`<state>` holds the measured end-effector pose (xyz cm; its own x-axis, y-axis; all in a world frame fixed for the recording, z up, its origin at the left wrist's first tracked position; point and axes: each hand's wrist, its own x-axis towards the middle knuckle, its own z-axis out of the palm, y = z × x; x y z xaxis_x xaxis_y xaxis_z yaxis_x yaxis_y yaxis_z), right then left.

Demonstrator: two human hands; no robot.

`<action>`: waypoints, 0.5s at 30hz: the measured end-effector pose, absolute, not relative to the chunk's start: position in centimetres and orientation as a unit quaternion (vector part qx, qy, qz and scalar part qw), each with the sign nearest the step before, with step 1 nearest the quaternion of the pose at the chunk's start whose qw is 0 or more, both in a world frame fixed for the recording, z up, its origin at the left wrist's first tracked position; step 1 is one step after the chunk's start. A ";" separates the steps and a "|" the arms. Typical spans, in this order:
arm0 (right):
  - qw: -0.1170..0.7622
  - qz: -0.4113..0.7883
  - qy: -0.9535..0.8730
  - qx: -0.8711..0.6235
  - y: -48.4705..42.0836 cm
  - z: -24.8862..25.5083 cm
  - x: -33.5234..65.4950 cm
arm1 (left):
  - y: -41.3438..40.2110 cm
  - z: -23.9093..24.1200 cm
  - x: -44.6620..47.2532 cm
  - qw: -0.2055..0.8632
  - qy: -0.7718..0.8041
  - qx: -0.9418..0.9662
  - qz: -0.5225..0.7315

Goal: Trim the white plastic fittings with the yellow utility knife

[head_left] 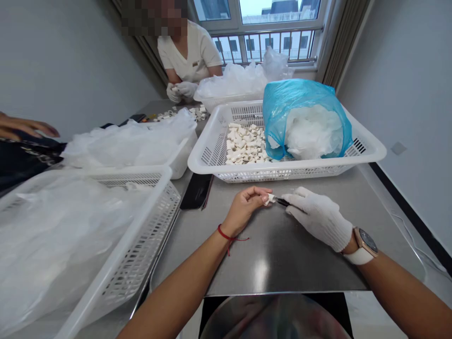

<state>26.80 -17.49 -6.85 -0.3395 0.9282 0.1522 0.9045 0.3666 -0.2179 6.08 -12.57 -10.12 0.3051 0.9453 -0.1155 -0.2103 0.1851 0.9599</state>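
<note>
My bare left hand (pixel 248 207) pinches a small white tubular piece (pixel 270 199) between thumb and fingers, just above the metal table. A white knitted glove covers my right hand (pixel 318 216), which is closed around a black-handled tool (pixel 282 201). The tool's thin metal tip meets the right end of the white piece; its exact kind is too small to make out. Beyond both hands, a heap of similar white pieces (pixel 247 143) lies in a white slotted plastic basket (pixel 289 170).
A blue plastic bag (pixel 300 92) with white filling sits in that basket. At left stand more baskets (pixel 141 245) with clear plastic sheeting (pixel 70 235). A black phone-like slab (pixel 196 190) lies on the metal table (pixel 261 263). Across from me sits a gloved person (pixel 190 52); another person's hand (pixel 28 127) shows at left.
</note>
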 end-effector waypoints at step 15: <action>0.213 0.316 -0.783 -0.491 -16.5 -6.0 27.5 | -13.3 -9.5 6.4 0.515 0.421 0.594 0.452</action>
<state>27.54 -16.49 -6.02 -0.4274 0.9038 0.0225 0.6346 0.3176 -0.7046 6.43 -13.32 -9.46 0.2364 0.9660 0.1046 0.0346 -0.1160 0.9927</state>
